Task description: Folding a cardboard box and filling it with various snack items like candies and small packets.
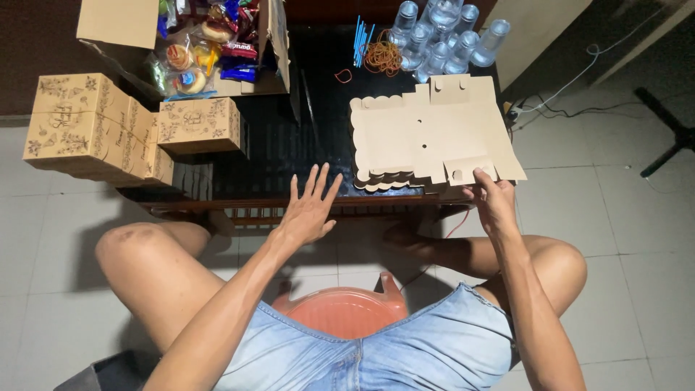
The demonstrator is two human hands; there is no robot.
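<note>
We are sitting at the dark table (pixel 289 156), which is carrying assembled printed boxes (pixel 94 127) at its left. A stack of flat cardboard cutouts (pixel 427 134) is lying at its right. Our right hand (pixel 494 203) is pinching the stack's near edge; our left hand (pixel 310 206) is hovering with fingers (pixel 318 181) spread, holding nothing.

The flat cardboard box sheets (pixel 434 134) by my right hand (pixel 494 205) are plain light brown with wavy edges, and the folded boxes (pixel 101 127) are the same brown with dark flower drawings on them. The table (pixel 282 148) is black, the rubber bands (pixel 380 56) are orange, the straws (pixel 360 38) are blue, and the water cups (pixel 441 36) are clear. My shorts (pixel 376 347) are pale blue denim, the stool (pixel 340 310) is orange-red, and the floor tiles (pixel 622 239) are light grey.
</note>
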